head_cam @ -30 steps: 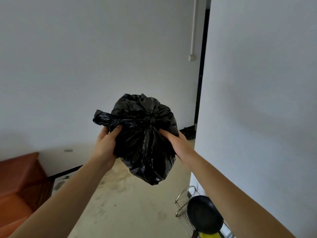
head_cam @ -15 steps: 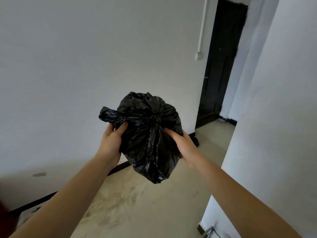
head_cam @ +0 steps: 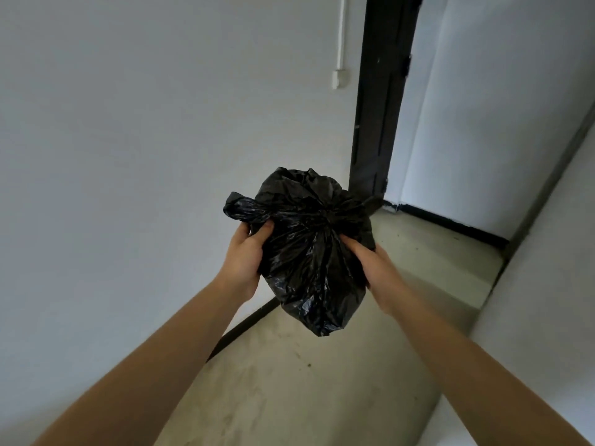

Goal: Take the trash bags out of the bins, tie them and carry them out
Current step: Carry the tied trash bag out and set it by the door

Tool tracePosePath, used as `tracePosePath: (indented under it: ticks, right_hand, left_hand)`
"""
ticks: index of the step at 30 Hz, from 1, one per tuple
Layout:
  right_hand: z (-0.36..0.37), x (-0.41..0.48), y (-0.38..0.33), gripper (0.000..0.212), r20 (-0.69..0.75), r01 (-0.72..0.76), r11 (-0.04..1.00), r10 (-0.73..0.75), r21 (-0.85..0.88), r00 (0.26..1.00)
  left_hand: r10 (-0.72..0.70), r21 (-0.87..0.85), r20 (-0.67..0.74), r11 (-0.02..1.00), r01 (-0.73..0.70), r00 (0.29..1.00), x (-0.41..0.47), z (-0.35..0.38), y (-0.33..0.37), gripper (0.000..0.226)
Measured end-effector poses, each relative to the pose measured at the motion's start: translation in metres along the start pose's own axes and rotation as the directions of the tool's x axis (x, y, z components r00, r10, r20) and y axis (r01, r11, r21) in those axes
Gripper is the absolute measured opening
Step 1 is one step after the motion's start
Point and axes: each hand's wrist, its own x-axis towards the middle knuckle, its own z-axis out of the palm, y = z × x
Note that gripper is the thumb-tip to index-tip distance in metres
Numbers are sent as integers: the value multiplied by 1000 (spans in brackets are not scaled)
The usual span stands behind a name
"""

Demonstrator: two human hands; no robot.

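1. Trash bag [head_cam: 309, 252], black plastic, held up in the air btw both hands, clear of the floor [head_cam: 322, 397].
2. L hand [head_cam: 243, 259] grips its left side, thumb and fingers curled into the plastic just under a twisted tail [head_cam: 244, 209] that sticks out past the hand to the left.
3. R hand [head_cam: 373, 268] clasps the right side, thumb pressed on the front. Its other fingers go behind the plastic, hidden.
4. Mouth is gathered to a knot [head_cam: 325, 217] btw and just above the two hands. Plastic puffs up above it, and the bottom hangs to a point below the wrists.
5. Under the arms: pale stained floor. Beyond L hand: white wall [head_cam: 128, 156] w/ black skirting [head_cam: 244, 326] at its foot.
6. Beyond R hand, further off: dark door [head_cam: 380, 107]. White pipe [head_cam: 340, 33] w/ small box [head_cam: 336, 79] on the wall left of it.
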Motion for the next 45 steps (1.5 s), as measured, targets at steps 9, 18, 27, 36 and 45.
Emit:
tracePosePath:
  ticks: [9, 18, 27, 36, 45]
  right_hand:
    - [-18, 248, -42, 35, -20, -49, 999, 49, -12, 999]
    - [-4, 455, -21, 40, -37, -104, 989, 101, -105, 994]
    - [2, 620, 39, 41, -135, -294, 944, 275, -149, 952]
    - [-16, 717, 268, 43, -234, -528, 847, 503, -58, 832]
    - [-25, 741, 576, 36, -280, -740, 656, 690, -148, 667]
  left_hand:
    - [-81, 37, 32, 996, 79, 996, 263, 34, -11, 36]
    - [-149, 107, 65, 984, 141, 987, 482, 10, -60, 37]
    - [-370, 301, 125, 898, 320, 921, 677, -17, -141, 40]
    - [-568, 495, -153, 664, 561, 808, 741, -84, -370, 41]
    - [-708, 477, -386, 396, 785, 592, 726, -201, -649, 29]
